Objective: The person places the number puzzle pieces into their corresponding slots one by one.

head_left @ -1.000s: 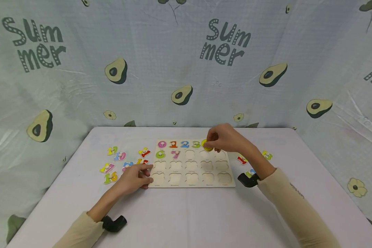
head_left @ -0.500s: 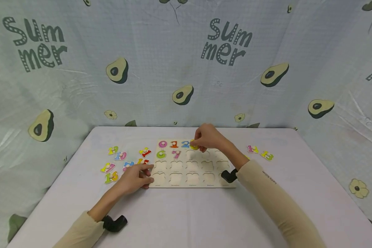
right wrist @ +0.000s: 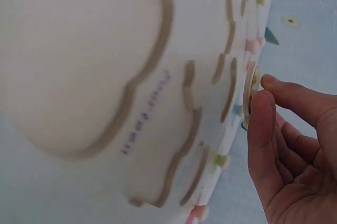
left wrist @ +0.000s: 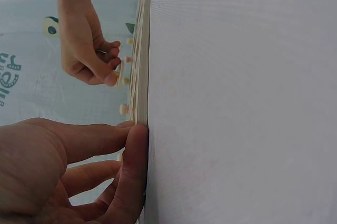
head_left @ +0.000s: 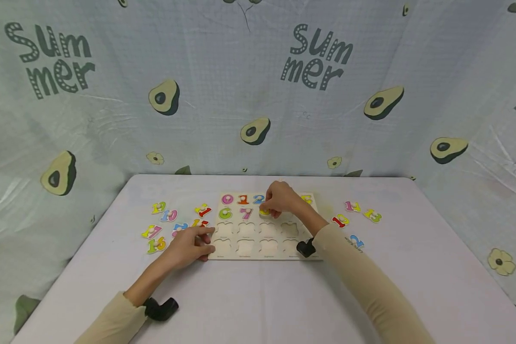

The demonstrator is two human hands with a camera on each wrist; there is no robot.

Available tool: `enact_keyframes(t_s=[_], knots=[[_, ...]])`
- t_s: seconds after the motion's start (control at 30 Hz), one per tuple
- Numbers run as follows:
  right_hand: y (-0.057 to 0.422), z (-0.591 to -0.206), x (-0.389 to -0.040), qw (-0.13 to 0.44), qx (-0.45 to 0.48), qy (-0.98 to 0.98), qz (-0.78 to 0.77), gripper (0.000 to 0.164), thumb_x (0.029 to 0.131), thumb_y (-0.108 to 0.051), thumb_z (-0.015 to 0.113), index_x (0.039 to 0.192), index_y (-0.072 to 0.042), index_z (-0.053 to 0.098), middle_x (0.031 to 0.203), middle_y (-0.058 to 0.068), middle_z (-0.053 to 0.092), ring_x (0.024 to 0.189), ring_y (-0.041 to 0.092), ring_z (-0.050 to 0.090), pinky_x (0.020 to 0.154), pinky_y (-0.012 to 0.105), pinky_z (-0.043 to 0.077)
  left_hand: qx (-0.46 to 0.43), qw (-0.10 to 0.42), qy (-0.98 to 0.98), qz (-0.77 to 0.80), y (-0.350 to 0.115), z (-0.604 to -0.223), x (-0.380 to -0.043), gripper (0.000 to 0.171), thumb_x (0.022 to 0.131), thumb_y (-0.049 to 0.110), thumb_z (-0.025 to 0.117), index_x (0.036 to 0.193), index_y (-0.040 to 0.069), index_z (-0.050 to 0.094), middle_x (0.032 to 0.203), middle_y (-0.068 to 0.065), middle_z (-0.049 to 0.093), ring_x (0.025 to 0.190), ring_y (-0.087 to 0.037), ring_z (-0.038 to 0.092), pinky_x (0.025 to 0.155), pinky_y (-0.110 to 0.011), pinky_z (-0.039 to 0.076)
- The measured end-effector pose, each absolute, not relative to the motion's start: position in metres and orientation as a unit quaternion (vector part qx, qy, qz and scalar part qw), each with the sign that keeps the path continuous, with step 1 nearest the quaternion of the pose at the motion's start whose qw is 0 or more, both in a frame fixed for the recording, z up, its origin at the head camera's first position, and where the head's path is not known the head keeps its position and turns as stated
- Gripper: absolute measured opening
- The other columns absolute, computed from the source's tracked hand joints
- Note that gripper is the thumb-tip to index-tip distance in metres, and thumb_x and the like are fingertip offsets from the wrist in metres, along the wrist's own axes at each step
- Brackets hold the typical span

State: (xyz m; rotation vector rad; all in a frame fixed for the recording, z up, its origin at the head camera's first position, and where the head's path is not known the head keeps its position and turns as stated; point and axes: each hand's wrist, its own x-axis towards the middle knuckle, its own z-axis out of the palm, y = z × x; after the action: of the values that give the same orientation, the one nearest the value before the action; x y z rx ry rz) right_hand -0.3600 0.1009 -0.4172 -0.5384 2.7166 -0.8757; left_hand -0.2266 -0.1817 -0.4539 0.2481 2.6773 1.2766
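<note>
In the head view a wooden number puzzle board (head_left: 258, 244) lies on the table. Pieces 0 (head_left: 227, 199), 1 (head_left: 243, 199), 2 (head_left: 258, 198), 6 (head_left: 225, 213) and 7 (head_left: 245, 213) sit in its recesses, with a yellow piece (head_left: 306, 198) at the top right. My right hand (head_left: 281, 197) pinches a yellow knobbed piece (head_left: 264, 212) just right of the 7; its digit is hidden. Thumb and fingertip also grip that piece edge-on in the right wrist view. My left hand (head_left: 192, 244) holds the board's left edge with thumb and index finger.
Left of the board lie several loose number pieces, among them a 16 (head_left: 156, 245) and a 10 (head_left: 169, 215). More lie to the right, such as a 13 (head_left: 372, 215) and a blue one (head_left: 357, 241). A printed curtain (head_left: 223, 95) hangs behind the table.
My right hand has carried the yellow piece left along the top row, then down toward the second row. The yellow piece at the top right has come into sight. My left hand stays put.
</note>
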Motion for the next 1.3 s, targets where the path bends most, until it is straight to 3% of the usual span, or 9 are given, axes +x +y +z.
enact_keyframes(t_s=[0.2,1.3], knots=[[0.1,-0.427,-0.36,0.119,-0.189,0.931,-0.287,0.024,0.091,-0.02,0.079,0.074,-0.005,0.071,0.062,0.004,0.068,0.051,0.012,0.067,0.056,0.024,0.057,0.084,0.081,0.896,0.428,-0.181,-0.452,-0.226,0.053,0.091,0.007,0.076,0.14,-0.005,0.06,0.097,-0.009,0.061,0.065,-0.013,0.066,0.062,-0.025,0.058],[0.097,-0.429,-0.362,0.138,-0.17,0.939,-0.264,0.023,0.091,-0.021,0.079,0.078,-0.004,0.072,0.063,0.005,0.069,0.052,0.012,0.066,0.056,0.024,0.057,0.082,0.083,0.894,0.432,-0.181,-0.453,-0.225,0.052,0.091,0.007,0.075,0.14,-0.005,0.06,0.097,-0.009,0.061,0.065,-0.013,0.066,0.062,-0.025,0.059]])
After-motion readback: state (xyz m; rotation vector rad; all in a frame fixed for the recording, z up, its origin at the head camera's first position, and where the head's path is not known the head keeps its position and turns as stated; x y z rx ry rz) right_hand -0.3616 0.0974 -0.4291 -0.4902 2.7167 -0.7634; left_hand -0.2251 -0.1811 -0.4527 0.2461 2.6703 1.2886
